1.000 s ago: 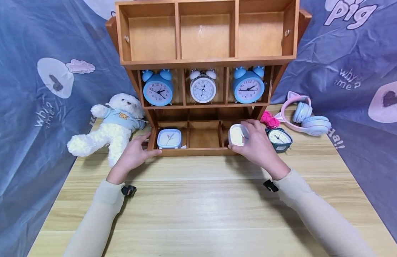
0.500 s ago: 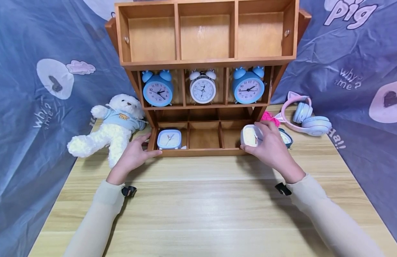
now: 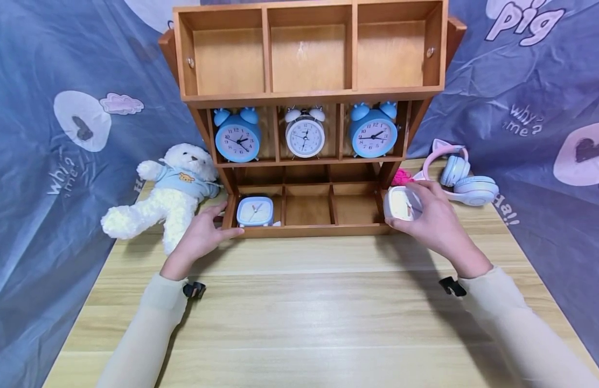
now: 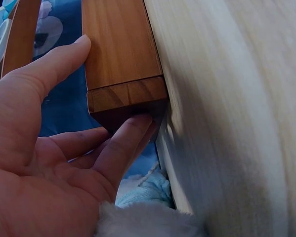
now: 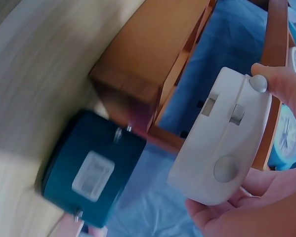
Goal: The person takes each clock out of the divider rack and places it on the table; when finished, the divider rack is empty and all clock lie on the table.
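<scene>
My right hand [image 3: 437,221] holds a white square alarm clock [image 3: 400,205] between thumb and fingers, just off the right end of the wooden shelf [image 3: 314,231]. In the right wrist view the clock's white casing [image 5: 207,153] shows its small feet and slots. My left hand [image 3: 202,231] grips the shelf's lower left corner, thumb on the front board and fingers against the end. A light blue square clock [image 3: 255,210] stands in the bottom left compartment. Below the held clock, a dark green alarm clock [image 5: 93,173] appears in the right wrist view; my right hand hides it from the head camera.
Two blue twin-bell clocks [image 3: 238,141] and a white one [image 3: 305,137] fill the middle row. A white teddy bear [image 3: 183,183] leans at the left. Cat-ear headphones [image 3: 474,189] and a pink item [image 3: 402,178] lie at the right.
My right hand has carried the white clock rightward, from over the bottom right compartment to past the shelf's right end, now covering the dark green clock. The left hand has stayed put.
</scene>
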Motion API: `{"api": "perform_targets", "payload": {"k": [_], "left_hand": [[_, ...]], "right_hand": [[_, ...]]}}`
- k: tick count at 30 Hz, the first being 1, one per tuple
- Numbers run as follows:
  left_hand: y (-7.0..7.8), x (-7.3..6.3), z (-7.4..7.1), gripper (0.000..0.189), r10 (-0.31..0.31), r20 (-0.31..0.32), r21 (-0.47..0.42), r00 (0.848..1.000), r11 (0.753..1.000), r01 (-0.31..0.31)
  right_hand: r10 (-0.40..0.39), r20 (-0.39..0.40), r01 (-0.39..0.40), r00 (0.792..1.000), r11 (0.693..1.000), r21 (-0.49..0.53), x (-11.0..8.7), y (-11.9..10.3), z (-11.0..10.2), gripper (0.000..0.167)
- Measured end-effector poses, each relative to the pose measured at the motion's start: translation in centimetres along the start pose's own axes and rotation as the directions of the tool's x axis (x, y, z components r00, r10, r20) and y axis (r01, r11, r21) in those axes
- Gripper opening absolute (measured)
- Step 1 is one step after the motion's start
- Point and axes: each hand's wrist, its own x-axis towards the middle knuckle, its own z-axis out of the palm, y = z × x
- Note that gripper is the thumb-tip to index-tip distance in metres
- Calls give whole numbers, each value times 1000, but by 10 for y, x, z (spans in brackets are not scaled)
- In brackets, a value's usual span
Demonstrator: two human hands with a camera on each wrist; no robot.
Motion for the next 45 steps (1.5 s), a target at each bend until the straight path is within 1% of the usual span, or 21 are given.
{"api": "perform_targets", "payload": {"k": [4, 12, 19, 26, 39, 45], "left_hand": [[0, 0, 0, 106, -2, 1, 1, 1000, 1000, 2], [0, 0, 0, 105, 6, -2, -4, 1000, 1000, -6], [-1, 0, -1, 105, 9, -5, -18, 1000, 1000, -9], [-2, -2, -1, 105, 5, 1, -15, 1000, 1000, -5], [0, -1, -1, 105, 0, 0, -14, 1000, 1000, 0], [0, 0, 0, 105, -3, 0, -22, 1000, 1000, 3]], "right_hand": [[-1, 4, 1, 1000, 1000, -13, -1, 11, -8, 94], [33, 16, -32, 999, 999, -40, -2, 33, -23, 99], [10, -6, -11, 1000, 999, -46, 1, 54, -33, 92], [34, 26, -32, 999, 996, -83, 5, 71, -43, 97], [80, -14, -81, 997, 991, -108, 4, 97, -54, 90], [97, -4, -97, 995, 990, -99, 2, 109, -60, 89]]}}
